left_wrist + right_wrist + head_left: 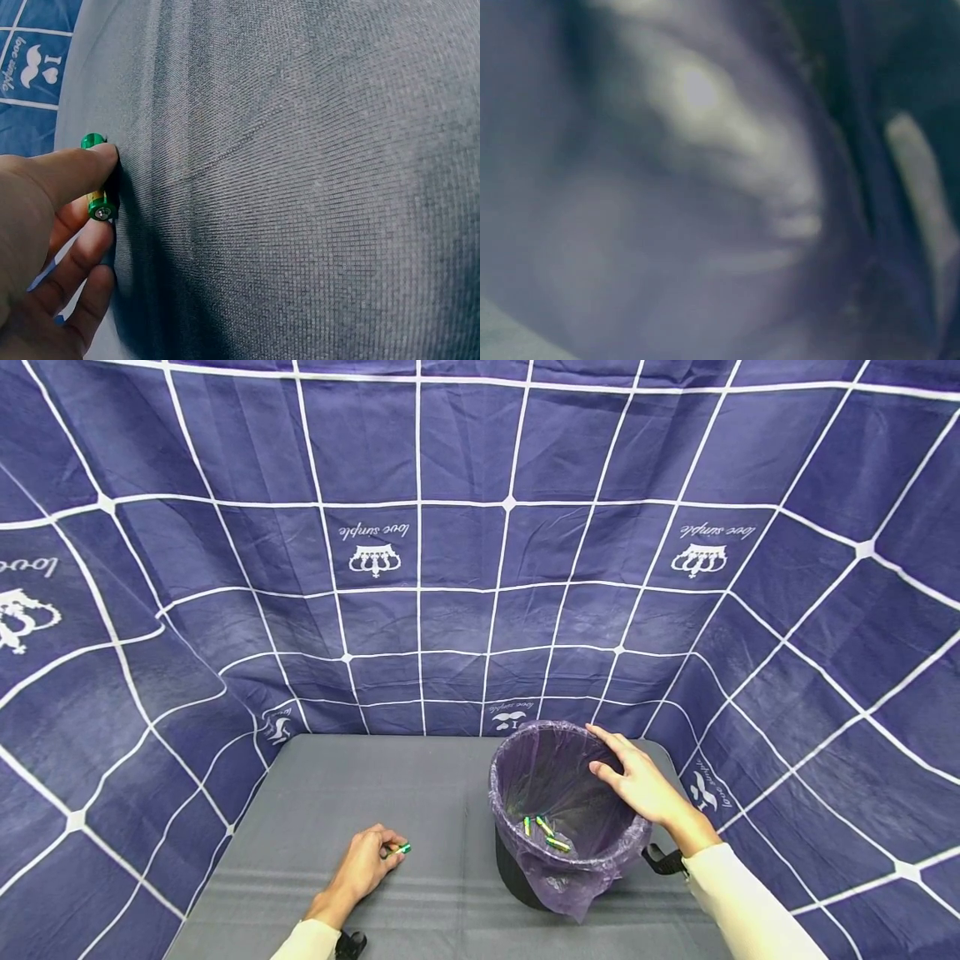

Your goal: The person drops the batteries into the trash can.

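In the head view my left hand [366, 860] is low over the grey table, pinching a small green and gold battery [402, 848] between thumb and fingers. The left wrist view shows the battery [101, 208] end-on under the thumb, close to the cloth. My right hand [641, 783] holds the right rim of a dark trash bin [517, 870], thumb on the inner side and fingers along the edge. A purple bag [570, 889] lines the bin and folds over its rim. Several similar batteries [557, 843] lie at its bottom. The right wrist view is blurred, mostly purple plastic [630, 247].
Grey cloth [375, 777] covers the table. Dark blue curtains [465, 552] with white grid lines rise behind it and along both sides. The bin stands on the table's right half, near the right curtain [810, 727].
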Motion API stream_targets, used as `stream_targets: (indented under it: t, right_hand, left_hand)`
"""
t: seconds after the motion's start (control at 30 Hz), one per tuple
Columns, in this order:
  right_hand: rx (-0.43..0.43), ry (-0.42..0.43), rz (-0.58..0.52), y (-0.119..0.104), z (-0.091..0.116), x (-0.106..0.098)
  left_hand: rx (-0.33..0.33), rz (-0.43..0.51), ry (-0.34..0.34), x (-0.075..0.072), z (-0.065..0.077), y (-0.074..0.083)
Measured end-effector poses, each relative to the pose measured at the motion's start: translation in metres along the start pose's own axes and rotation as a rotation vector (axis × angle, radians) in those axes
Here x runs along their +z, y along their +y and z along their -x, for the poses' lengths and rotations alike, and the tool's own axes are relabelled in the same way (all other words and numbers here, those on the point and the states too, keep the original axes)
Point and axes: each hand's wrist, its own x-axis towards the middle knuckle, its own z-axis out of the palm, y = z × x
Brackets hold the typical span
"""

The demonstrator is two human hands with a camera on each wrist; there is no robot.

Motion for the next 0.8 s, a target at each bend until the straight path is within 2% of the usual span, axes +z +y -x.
stream_targets:
  t: [0.47, 0.57, 0.8]
  right_hand:
    - [-0.008, 0.002, 0.004, 0.002, 0.001, 0.001]
    - [-0.007, 0.002, 0.002, 0.003, 0.001, 0.001]
    - [-0.007, 0.004, 0.003, 0.003, 0.0, 0.001]
  left_hand:
    - [0.023, 0.036, 0.02, -0.004, -0.002, 0.005]
    - [0.026, 0.05, 0.028, -0.008, -0.006, 0.012]
    - [0.09, 0.064, 0.063, -0.022, -0.018, 0.034]
